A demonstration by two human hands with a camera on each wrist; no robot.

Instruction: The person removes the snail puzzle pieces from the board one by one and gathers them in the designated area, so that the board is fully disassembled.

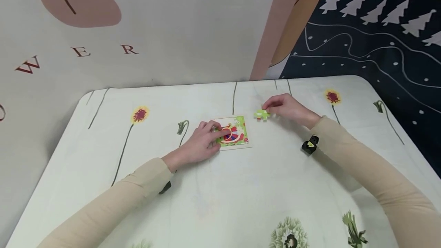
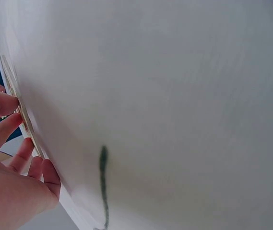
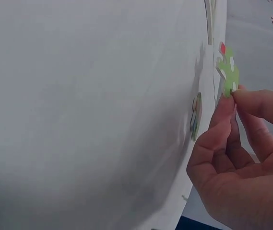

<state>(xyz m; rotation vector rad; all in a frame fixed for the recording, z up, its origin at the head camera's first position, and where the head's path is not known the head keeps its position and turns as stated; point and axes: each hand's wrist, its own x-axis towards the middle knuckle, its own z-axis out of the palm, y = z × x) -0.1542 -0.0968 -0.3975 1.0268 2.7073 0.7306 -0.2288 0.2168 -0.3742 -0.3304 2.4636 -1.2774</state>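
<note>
My right hand point(image 1: 284, 107) pinches a green jigsaw piece point(image 3: 230, 69) with white spots and a red corner, between thumb and fingertips. The piece is raised off the table in the right wrist view. A second small piece point(image 3: 196, 116) lies on the table near that hand. To the left, a square puzzle board point(image 1: 241, 129) with a colourful picture in red, blue and green lies flat. My left hand point(image 1: 201, 141) rests on the board's left side, its fingers spread over the picture and covering part of it. The left wrist view shows the fingertips point(image 2: 15, 120) along the board's thin edge.
The table point(image 1: 213, 186) wears a white cloth printed with flowers and stems. A pale wall covering with letters point(image 1: 129, 49) rises behind it, and a dark cloth with white trees point(image 1: 351, 5) hangs at the right. Black wrist cameras point(image 1: 310, 144) sit under the sleeves.
</note>
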